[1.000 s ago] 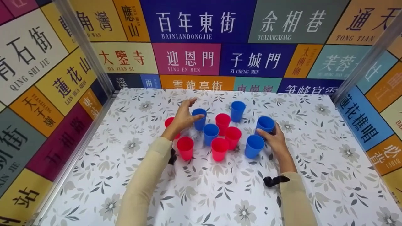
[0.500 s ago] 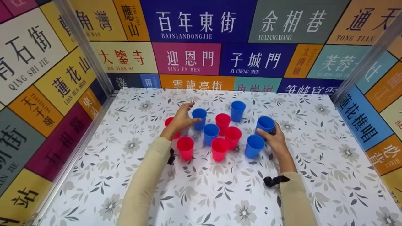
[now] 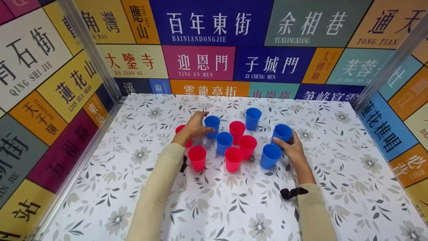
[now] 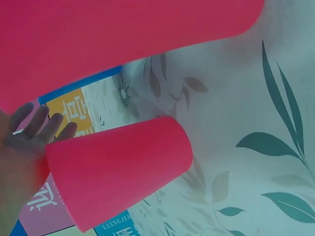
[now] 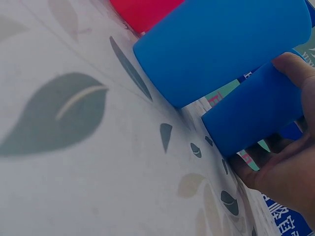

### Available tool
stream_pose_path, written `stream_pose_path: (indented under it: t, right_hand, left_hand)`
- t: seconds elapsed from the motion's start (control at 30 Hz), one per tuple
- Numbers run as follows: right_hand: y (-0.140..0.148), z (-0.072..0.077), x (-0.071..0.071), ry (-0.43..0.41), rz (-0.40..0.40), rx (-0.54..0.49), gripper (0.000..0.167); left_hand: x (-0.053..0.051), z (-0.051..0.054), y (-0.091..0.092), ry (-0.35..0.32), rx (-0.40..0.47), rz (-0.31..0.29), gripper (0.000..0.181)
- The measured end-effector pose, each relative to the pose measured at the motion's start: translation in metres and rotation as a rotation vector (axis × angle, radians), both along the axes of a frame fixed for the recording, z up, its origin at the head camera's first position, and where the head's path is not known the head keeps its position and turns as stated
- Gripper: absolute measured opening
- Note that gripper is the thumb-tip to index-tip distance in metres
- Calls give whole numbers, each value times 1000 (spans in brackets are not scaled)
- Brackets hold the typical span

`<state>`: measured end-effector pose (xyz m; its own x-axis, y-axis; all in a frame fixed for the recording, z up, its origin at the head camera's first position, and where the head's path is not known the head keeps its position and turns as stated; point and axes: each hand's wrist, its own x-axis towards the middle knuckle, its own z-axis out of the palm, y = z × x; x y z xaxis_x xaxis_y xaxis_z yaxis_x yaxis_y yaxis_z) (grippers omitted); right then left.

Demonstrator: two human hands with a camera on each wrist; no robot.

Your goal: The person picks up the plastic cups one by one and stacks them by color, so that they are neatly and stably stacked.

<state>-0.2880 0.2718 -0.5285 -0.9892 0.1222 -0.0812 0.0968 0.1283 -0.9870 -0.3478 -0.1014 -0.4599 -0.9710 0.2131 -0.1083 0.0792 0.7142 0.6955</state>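
Cups (image 3: 224, 144) in red and blue, standing mouth-up on a floral-patterned table (image 3: 214, 207).
Five are red and five blue, plain coloured inner walls showing in their mouths. The right hand (image 3: 294, 149) curls thumb and fingers round the rightmost blue cup (image 3: 283, 132), just behind another blue cup (image 3: 271, 157). The left hand (image 3: 192, 127), its thumb well parted from the fingers, is at the leftmost blue cup (image 3: 214, 122); whether it touches cannot be told. It partly hides a red cup (image 3: 180, 129) in the head view.
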Motion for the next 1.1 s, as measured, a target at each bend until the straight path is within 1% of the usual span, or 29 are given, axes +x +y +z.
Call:
stream_pose_path:
  t: [0.27,0.43,0.5,0.57,0.77,0.8,0.87,1.1]
  right_hand:
    - [1,0,0,4,1,-5,85]
    - [0,1,0,-9,-3,-15,84]
    - [-1,1,0,-12,-3,-21,84]
    - [-1,1,0,-8,-1,-23,83]
    - [1,2,1,6,12,36,87]
    - [1,2,1,6,10,40,87]
    - [1,2,1,3,6,44,88]
    - [2,2,1,-14,1,49,90]
  left_hand:
    - [-3,1,9,-46,-26,12,75]
    - [-3,3,11,-118,-20,59,75]
    - [-3,3,11,-131,-8,71,74]
    - [-4,3,10,-118,3,71,73]
    - [-5,4,11,-1,30,31,70]
    - [-5,5,11,8,41,28,70]
    - [-4,7,12,19,53,24,71]
    - [-1,17,18,4,92,32,71]
